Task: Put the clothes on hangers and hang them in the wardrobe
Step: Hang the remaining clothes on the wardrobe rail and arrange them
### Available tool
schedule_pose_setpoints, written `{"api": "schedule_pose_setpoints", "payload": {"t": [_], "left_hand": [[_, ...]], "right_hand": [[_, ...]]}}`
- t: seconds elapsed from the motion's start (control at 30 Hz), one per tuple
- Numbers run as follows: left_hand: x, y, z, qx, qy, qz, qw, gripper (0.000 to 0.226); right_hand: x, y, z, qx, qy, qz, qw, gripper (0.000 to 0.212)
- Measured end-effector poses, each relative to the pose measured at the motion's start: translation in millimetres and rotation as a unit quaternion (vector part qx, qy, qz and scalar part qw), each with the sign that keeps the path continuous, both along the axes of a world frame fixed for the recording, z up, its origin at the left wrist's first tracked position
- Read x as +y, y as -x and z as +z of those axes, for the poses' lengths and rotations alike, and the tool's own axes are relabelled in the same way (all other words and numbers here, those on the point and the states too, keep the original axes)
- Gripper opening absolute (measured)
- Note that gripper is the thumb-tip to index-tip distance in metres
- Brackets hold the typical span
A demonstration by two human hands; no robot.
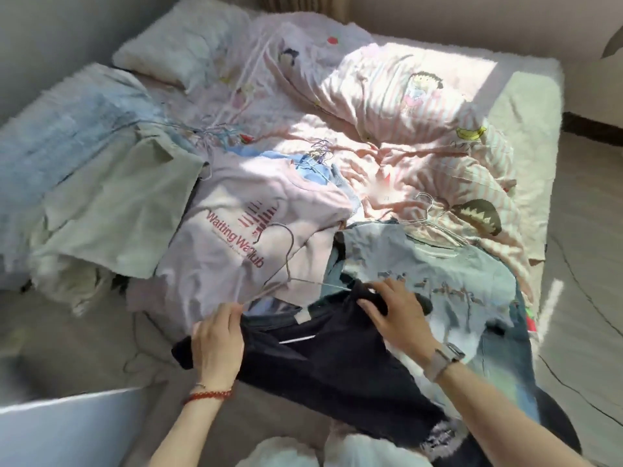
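Observation:
A dark navy garment (pixel 323 358) lies at the bed's near edge with a wire hanger (pixel 286 261) poking out of its neck. My left hand (pixel 219 338) grips the garment's left shoulder. My right hand (pixel 394 308) holds the right shoulder with curled fingers. Behind it lies a pale pink T-shirt (pixel 236 224) with red lettering. To the right is a light blue printed T-shirt (pixel 438 274) on another wire hanger (pixel 428 207). A pale green garment (pixel 111 203) lies at the left. The wardrobe is out of view.
A pink striped cartoon duvet (pixel 404 129) covers the bed's far half, with a white pillow (pixel 175 52) at the back left. Several loose wire hangers (pixel 215 133) lie mid-bed. A light blue blanket (pixel 60 136) is at the left. Jeans (pixel 505 358) hang over the near right edge.

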State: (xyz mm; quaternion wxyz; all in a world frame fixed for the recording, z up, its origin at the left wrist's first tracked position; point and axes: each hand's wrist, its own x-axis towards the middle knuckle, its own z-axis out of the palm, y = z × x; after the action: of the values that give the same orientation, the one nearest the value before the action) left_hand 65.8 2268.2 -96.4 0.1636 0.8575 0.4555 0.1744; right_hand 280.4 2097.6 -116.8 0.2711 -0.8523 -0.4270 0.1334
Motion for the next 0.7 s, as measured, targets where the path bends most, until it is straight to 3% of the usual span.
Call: {"api": "schedule_pose_setpoints", "payload": {"t": [0.13,0.3,0.43,0.53,0.7], "left_hand": [[17,108,11,-0.025,-0.063,0.172,0.983,0.018],[1,244,14,-0.010,-0.112,0.310,0.944,0.015],[-23,341,13,-0.004,-0.126,0.446,0.886,0.014],[-40,405,22,-0.023,-0.134,0.539,0.831,0.012],[-72,500,47,-0.066,-0.162,0.629,0.758,0.018]], "right_hand": [[63,67,18,0.018,-0.027,0.197,0.980,0.028],[129,162,35,-0.016,-0.025,0.397,0.918,0.028],[175,263,51,-0.010,-0.003,0.543,0.840,0.026],[201,340,66,-0.036,-0.039,0.631,0.774,0.028],[223,465,89,-0.009,-0.087,0.681,0.727,0.026]]}}
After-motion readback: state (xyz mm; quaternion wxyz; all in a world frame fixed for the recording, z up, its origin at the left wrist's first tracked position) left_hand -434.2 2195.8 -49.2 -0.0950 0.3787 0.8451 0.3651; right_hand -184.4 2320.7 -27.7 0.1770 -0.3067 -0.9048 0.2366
